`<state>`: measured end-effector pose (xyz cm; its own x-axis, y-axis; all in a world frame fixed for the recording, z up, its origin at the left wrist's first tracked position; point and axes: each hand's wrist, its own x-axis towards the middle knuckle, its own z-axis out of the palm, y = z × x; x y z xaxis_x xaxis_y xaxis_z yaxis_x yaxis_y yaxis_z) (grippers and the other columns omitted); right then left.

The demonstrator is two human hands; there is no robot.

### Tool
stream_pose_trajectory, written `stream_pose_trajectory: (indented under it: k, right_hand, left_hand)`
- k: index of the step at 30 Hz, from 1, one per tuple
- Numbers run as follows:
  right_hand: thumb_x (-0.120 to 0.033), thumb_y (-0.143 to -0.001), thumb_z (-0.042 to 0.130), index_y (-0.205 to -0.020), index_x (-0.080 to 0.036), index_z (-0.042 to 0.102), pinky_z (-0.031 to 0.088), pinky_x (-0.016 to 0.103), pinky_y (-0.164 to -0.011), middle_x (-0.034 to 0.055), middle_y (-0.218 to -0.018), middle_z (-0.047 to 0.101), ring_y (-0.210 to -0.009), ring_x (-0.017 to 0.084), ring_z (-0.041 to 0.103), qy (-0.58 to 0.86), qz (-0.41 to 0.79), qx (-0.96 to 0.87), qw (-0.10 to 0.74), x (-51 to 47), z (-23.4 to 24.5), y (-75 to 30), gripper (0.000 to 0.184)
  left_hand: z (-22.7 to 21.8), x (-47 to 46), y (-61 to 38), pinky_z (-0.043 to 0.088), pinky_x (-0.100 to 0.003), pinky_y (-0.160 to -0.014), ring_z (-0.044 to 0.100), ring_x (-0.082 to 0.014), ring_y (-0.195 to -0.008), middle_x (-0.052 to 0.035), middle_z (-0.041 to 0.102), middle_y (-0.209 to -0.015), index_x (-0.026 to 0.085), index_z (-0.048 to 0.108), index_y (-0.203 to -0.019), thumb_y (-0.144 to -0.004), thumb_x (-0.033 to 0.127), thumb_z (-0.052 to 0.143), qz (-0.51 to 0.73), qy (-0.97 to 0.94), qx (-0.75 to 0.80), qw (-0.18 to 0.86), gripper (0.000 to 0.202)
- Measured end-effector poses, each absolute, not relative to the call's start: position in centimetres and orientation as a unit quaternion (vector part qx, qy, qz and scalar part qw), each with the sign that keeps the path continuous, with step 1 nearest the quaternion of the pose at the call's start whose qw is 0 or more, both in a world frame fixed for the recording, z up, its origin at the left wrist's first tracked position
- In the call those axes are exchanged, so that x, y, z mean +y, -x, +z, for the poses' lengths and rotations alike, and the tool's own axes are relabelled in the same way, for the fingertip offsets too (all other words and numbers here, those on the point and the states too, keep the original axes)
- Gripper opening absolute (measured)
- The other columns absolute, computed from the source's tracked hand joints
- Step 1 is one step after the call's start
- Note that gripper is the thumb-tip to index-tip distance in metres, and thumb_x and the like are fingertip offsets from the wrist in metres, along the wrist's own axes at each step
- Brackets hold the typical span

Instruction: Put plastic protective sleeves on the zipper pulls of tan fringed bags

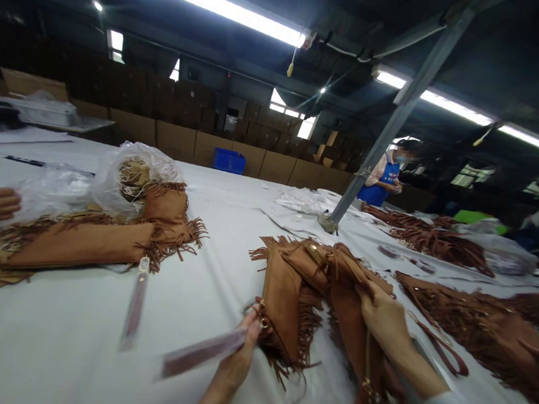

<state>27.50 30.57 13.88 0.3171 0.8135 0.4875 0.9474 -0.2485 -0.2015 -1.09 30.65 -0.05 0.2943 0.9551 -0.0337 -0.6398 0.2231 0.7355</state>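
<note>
Fringed bag (285,296), six o'clock on the surface (192,295); left hand (237,358), fingers pinched at its ring (263,320), strap (204,351) held; right hand (387,320), five o'clock, fingers curled on another bag (348,317); step, apparently strap handling; next move likely needs steady grips.

Fringed pouch (284,303), tan-brown, leather-like, one: flat panel slanting towards the viewer, thin fringe along its right and lower edges, gold-toned metal ring (264,322) at the near left corner. Wrist strap (204,354), reddish brown, clear-wrapped, one: extended leftward beside that corner, free end blurred; attachment unclear. Second fringed pouch (347,317), matching brown, one: just right of the first, gripped near its top, drooping, gold-toned hardware below.
</note>
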Motion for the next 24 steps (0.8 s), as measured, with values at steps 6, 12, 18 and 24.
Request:
stream_pose_trajectory:
  k: [6, 12, 18, 24]
  right_hand:
    - [-0.016, -0.078, 0.046, -0.139, -0.006, 0.037, 0.041, 0.050, -0.102, 0.0233, -0.141, 0.044, -0.128, 0.034, 0.044, 0.696, -0.182, -0.680, 0.144, 31.0, 10.0, -22.9, 0.062]
    - [-0.015, -0.070, 0.048, -0.141, -0.012, 0.038, 0.041, 0.049, -0.104, 0.0171, -0.138, 0.050, -0.128, 0.029, 0.045, 0.573, 0.049, -0.778, 0.251, 27.1, 4.5, -18.0, 0.072]
    - [-0.016, -0.064, 0.046, -0.086, -0.014, 0.072, 0.055, 0.035, -0.069, 0.0068, -0.078, 0.073, -0.078, 0.026, 0.068, 0.612, 0.277, -0.652, 0.351, 29.9, 5.5, -19.7, 0.035]
    - [-0.019, -0.066, 0.047, -0.087, -0.015, 0.074, 0.054, 0.034, -0.069, 0.0057, -0.085, 0.074, -0.079, 0.025, 0.067, 0.617, 0.196, -0.655, 0.389, 29.7, 9.5, -19.9, 0.035]
  left_hand:
    - [2.0, 27.7, 0.2, 0.034, -0.043, -0.110, 0.047, -0.0330, -0.127, -0.0099, 0.060, -0.130, 0.022, 0.060, -0.125, -0.067, 0.023, 0.074, 0.485, -0.464, 0.206, 0.712, 0.060]
    - [1.8, 27.5, -0.3, 0.028, -0.044, -0.112, 0.047, -0.0353, -0.125, -0.0102, 0.064, -0.123, 0.025, 0.066, -0.117, -0.063, 0.023, 0.074, 0.494, -0.476, 0.230, 0.690, 0.055]
    - [0.4, 27.3, -0.9, 0.046, -0.044, -0.092, 0.063, -0.0304, -0.087, -0.0109, 0.072, -0.095, 0.025, 0.074, -0.101, -0.079, 0.033, 0.059, 0.478, -0.533, 0.302, 0.629, 0.028]
    - [-1.4, 29.6, -0.2, 0.047, -0.036, -0.088, 0.062, -0.0262, -0.096, -0.0098, 0.072, -0.100, 0.020, 0.071, -0.099, -0.076, 0.039, 0.067, 0.582, -0.368, 0.400, 0.605, 0.030]
